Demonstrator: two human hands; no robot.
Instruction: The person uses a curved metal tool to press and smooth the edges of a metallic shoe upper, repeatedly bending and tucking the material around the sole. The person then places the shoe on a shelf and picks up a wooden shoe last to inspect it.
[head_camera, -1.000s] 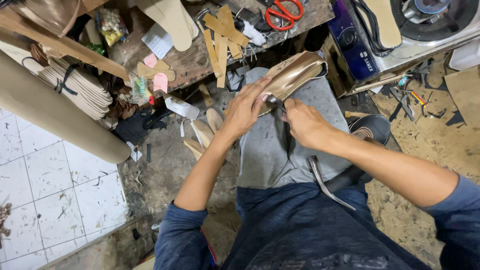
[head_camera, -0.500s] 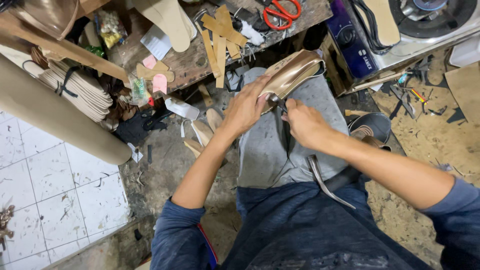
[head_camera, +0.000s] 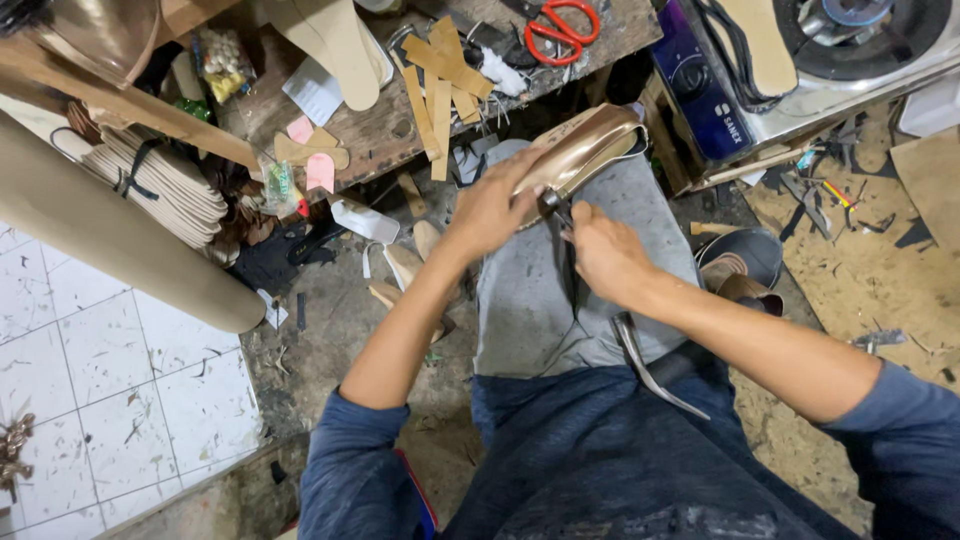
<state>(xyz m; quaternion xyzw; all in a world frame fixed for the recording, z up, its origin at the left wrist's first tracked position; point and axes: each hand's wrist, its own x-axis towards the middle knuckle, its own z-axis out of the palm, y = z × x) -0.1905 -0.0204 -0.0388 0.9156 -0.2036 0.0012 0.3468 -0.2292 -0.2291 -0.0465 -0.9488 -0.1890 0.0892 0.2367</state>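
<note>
A shiny bronze shoe upper on its last (head_camera: 590, 145) rests on my lap, over grey cloth (head_camera: 560, 300). My left hand (head_camera: 490, 205) grips the shoe along its near side. My right hand (head_camera: 605, 250) is closed around a dark metal tool (head_camera: 553, 205) whose tip meets the shoe's lower edge. A curved metal bar (head_camera: 645, 365) lies against my right thigh.
A low wooden bench (head_camera: 400, 120) ahead carries red-handled scissors (head_camera: 560, 25), tan strips (head_camera: 440, 70), pink scraps and a shoe sole. Stacked insoles (head_camera: 160, 190) and a big cardboard roll (head_camera: 110, 240) lie left. A stove and purple box (head_camera: 700, 85) stand right; scraps litter the floor.
Both hands stay on the shoe; the right hand with the tool has shifted slightly along the shoe's lower edge.
</note>
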